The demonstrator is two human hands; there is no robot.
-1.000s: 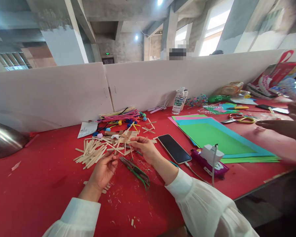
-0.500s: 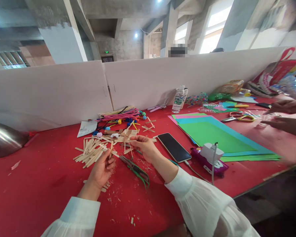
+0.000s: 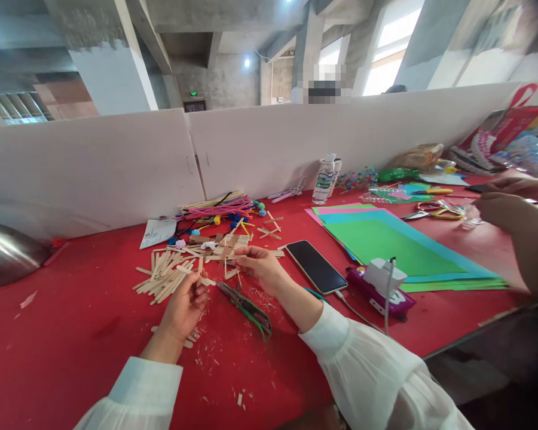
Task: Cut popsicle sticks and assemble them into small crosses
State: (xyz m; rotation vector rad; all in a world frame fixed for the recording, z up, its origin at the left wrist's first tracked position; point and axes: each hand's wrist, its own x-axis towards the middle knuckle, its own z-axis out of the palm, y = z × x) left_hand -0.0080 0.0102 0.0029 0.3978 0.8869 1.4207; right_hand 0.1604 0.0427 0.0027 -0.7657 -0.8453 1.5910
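My left hand (image 3: 185,310) is closed, pinching wooden craft sticks (image 3: 201,264) that cross each other between thumb and fingers. My right hand (image 3: 266,270) grips another small assembly of crossed craft sticks (image 3: 225,264) by its right end. A gap separates the two held pieces, and how their sticks are joined is too small to make out. Behind my left hand lies a loose pile of craft sticks (image 3: 164,276). Between my wrists rests a utility knife (image 3: 244,306) with a green cord, amid wood shavings. Two crossed-stick pieces (image 3: 269,233) lie farther back.
Pink pipe cleaners (image 3: 215,208) and pom-poms are heaped by the white partition (image 3: 260,149). To the right are a phone (image 3: 317,267), a purple power strip (image 3: 381,295), coloured paper (image 3: 394,245), a water bottle (image 3: 324,179) and scissors (image 3: 434,212). Another person's hands (image 3: 502,203) work at far right.
The crossed sticks in my left hand have turned slightly, and the piece in my right hand has shifted a little. At far right the other person's hands and arm have moved.
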